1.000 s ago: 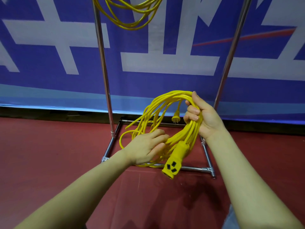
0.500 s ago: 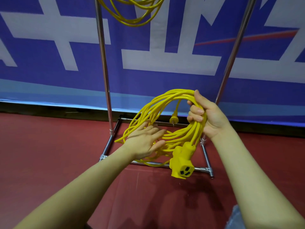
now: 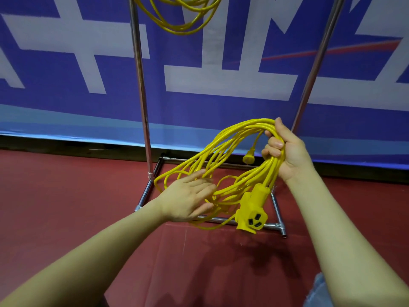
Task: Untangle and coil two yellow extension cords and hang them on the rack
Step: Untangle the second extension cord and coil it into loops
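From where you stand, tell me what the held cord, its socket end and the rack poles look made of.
Held cord: glossy yellow jacket, likely flexible plastic or rubber; it bends in loops. Socket end: matte moulded yellow plastic, seemingly. Rack poles: bright mirror-like metal, probably chromed or stainless.

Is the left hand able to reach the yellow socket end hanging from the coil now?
Probably yes. The left hand lies open on the coil beside the socket end, with only loose loops between them.

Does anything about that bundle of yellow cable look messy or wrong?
Slightly. The coil in the right hand is uneven: loops splay out loosely toward the left hand, and the socket end dangles below. No visible damage.
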The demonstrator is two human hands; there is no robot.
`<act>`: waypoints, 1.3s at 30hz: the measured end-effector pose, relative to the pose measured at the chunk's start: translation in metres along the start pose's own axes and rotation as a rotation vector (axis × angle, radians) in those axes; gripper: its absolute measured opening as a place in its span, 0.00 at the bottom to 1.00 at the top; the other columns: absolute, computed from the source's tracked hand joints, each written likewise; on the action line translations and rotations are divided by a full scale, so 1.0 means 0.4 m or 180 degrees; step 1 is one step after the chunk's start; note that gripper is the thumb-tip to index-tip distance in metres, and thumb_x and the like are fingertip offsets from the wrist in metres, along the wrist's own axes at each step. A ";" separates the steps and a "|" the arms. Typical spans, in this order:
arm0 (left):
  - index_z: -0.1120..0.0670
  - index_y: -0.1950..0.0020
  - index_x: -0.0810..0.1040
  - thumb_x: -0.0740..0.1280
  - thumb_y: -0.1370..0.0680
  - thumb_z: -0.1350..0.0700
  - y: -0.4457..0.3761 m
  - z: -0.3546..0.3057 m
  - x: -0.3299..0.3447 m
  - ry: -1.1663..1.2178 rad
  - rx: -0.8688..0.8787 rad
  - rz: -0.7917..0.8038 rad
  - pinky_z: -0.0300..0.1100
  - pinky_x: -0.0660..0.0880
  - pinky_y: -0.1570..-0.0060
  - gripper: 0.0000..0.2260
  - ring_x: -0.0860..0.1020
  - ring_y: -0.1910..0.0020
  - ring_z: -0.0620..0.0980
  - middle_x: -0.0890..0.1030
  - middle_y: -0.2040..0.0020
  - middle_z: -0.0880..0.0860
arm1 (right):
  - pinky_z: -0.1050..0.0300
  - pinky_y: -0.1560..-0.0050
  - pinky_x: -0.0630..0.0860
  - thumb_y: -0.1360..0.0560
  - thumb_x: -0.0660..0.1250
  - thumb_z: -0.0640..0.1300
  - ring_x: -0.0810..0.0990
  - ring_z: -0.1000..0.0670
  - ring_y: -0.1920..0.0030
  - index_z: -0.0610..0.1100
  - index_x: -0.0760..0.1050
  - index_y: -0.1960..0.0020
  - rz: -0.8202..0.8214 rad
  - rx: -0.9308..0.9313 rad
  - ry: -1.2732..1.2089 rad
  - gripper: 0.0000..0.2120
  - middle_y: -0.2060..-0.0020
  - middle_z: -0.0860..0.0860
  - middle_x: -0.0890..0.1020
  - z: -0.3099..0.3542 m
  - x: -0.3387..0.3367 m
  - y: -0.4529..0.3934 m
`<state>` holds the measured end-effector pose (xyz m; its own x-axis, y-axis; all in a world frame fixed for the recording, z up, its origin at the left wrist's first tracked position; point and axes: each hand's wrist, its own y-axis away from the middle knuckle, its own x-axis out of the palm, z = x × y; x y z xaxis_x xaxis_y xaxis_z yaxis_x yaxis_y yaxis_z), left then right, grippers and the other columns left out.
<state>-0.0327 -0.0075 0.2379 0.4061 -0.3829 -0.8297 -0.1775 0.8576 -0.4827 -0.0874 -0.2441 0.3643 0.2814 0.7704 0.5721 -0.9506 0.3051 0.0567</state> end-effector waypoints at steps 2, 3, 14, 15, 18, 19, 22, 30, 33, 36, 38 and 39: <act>0.61 0.39 0.78 0.50 0.16 0.45 0.011 -0.003 -0.002 -0.0086 -0.0094 0.0042 0.48 0.57 0.27 0.25 0.80 0.42 0.53 0.83 0.46 0.56 | 0.68 0.80 0.64 0.22 0.63 0.50 0.60 0.58 0.84 0.39 0.71 0.62 -0.0168 -0.0051 -0.0148 0.16 0.83 0.55 0.63 -0.010 -0.004 -0.003; 0.60 0.39 0.78 0.49 0.16 0.45 0.018 -0.003 -0.002 -0.0105 -0.0161 0.0042 0.48 0.58 0.27 0.25 0.80 0.42 0.53 0.83 0.46 0.56 | 0.67 0.80 0.63 0.22 0.63 0.49 0.60 0.58 0.84 0.40 0.71 0.62 -0.0234 -0.0071 -0.0238 0.16 0.83 0.55 0.63 -0.018 -0.006 -0.005; 0.55 0.67 0.77 0.52 0.15 0.48 0.016 0.041 0.016 -0.0158 -0.0563 -0.0746 0.48 0.65 0.31 0.25 0.77 0.72 0.51 0.76 0.73 0.50 | 0.67 0.81 0.65 0.21 0.61 0.46 0.61 0.58 0.84 0.44 0.69 0.61 0.0065 0.0285 -0.0521 0.11 0.82 0.55 0.63 -0.055 0.011 -0.012; 0.55 0.61 0.81 0.52 0.15 0.46 0.033 0.044 0.026 -0.0113 -0.0515 -0.0601 0.49 0.63 0.30 0.25 0.81 0.64 0.50 0.81 0.67 0.50 | 0.67 0.81 0.64 0.21 0.61 0.46 0.60 0.58 0.85 0.45 0.69 0.61 0.0077 0.0278 -0.0477 0.10 0.82 0.55 0.62 -0.050 0.011 -0.010; 0.52 0.40 0.81 0.45 0.16 0.43 0.073 0.023 0.057 -0.0243 -0.0470 -0.0020 0.52 0.57 0.31 0.27 0.79 0.39 0.49 0.83 0.43 0.48 | 0.67 0.81 0.64 0.22 0.62 0.44 0.60 0.58 0.85 0.46 0.69 0.63 0.0193 0.0216 -0.0182 0.11 0.83 0.54 0.62 -0.046 0.021 -0.001; 0.50 0.38 0.80 0.44 0.16 0.41 0.081 0.014 0.065 -0.0274 -0.0502 0.0149 0.53 0.57 0.32 0.27 0.77 0.36 0.49 0.82 0.40 0.48 | 0.67 0.81 0.64 0.22 0.62 0.44 0.60 0.58 0.85 0.46 0.70 0.63 0.0245 0.0224 -0.0052 0.11 0.83 0.54 0.62 -0.049 0.025 0.004; 0.47 0.35 0.78 0.43 0.17 0.39 0.081 0.005 0.066 -0.0273 -0.0582 0.0365 0.55 0.53 0.30 0.28 0.74 0.33 0.52 0.81 0.38 0.49 | 0.66 0.80 0.65 0.22 0.62 0.45 0.59 0.58 0.85 0.45 0.71 0.62 0.0332 0.0253 0.0224 0.10 0.82 0.54 0.62 -0.057 0.033 0.011; 0.53 0.28 0.67 0.53 0.16 0.48 0.007 -0.002 -0.044 -0.0151 -0.0278 -0.0807 0.50 0.54 0.27 0.18 0.65 0.28 0.57 0.68 0.26 0.56 | 0.61 0.72 0.62 0.22 0.64 0.44 0.60 0.57 0.83 0.44 0.71 0.64 0.0571 0.0140 0.1203 0.11 0.82 0.54 0.63 -0.051 0.048 0.044; 0.57 0.26 0.60 0.65 0.24 0.42 -0.062 -0.015 -0.093 0.0669 -0.1394 -0.1335 0.50 0.56 0.28 0.33 0.62 0.27 0.57 0.62 0.26 0.59 | 0.62 0.75 0.62 0.23 0.64 0.42 0.60 0.57 0.82 0.42 0.72 0.65 0.0808 0.0167 0.1549 0.12 0.81 0.54 0.64 -0.057 0.064 0.071; 0.56 0.21 0.52 0.78 0.36 0.43 -0.107 -0.011 -0.122 0.1949 -0.2475 -0.0958 0.48 0.62 0.29 0.52 0.62 0.26 0.51 0.63 0.24 0.56 | 0.61 0.75 0.61 0.27 0.67 0.44 0.60 0.57 0.83 0.42 0.72 0.64 0.1018 0.0257 0.1643 0.09 0.82 0.54 0.63 -0.046 0.069 0.088; 0.51 0.21 0.50 0.81 0.38 0.50 -0.123 -0.007 -0.131 0.2895 -0.2755 -0.0691 0.44 0.69 0.32 0.55 0.65 0.29 0.39 0.62 0.24 0.50 | 0.62 0.76 0.63 0.31 0.67 0.46 0.60 0.57 0.84 0.40 0.70 0.63 0.1206 0.0338 0.1601 0.10 0.83 0.53 0.63 -0.027 0.069 0.099; 0.50 0.22 0.53 0.81 0.38 0.52 -0.127 -0.004 -0.138 0.3255 -0.2757 -0.0585 0.41 0.70 0.34 0.53 0.68 0.33 0.36 0.64 0.25 0.49 | 0.62 0.77 0.65 0.32 0.66 0.46 0.60 0.57 0.85 0.40 0.69 0.64 0.1296 0.0361 0.1567 0.11 0.84 0.53 0.63 -0.019 0.070 0.105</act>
<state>-0.0473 -0.0304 0.3078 -0.2913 -0.8749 -0.3869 -0.8506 0.4220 -0.3137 -0.1183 -0.2056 0.3766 -0.1030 0.9867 0.1256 -0.9943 -0.1058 0.0159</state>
